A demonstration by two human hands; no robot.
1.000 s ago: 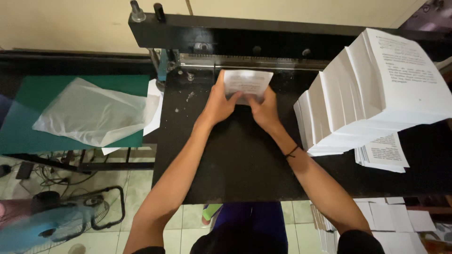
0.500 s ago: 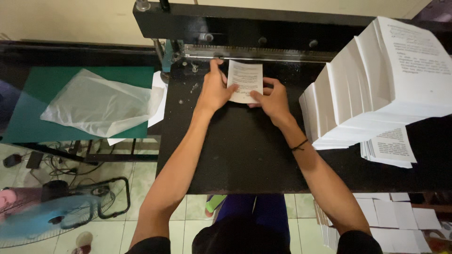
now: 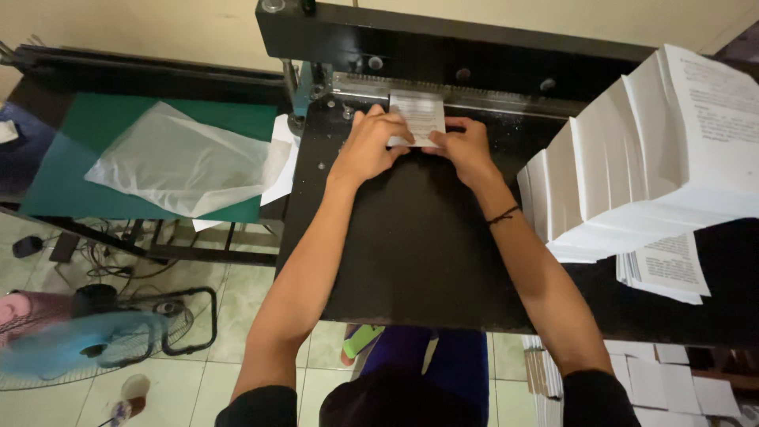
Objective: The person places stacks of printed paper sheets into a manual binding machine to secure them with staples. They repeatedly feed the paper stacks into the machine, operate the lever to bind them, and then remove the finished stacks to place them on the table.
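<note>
partly hidden: paper stack (image 3: 417, 112) under left hand (image 3: 370, 148), right hand (image 3: 462, 150).

Dim, warm indoor light, soft shadows, slight blur and wide-angle bending at edges

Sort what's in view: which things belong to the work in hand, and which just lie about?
In hand: small paper stack, left hand, right hand, black machine bed.
Lying about: tall printed stacks, plastic sheet, green mat, floor fan.
</note>
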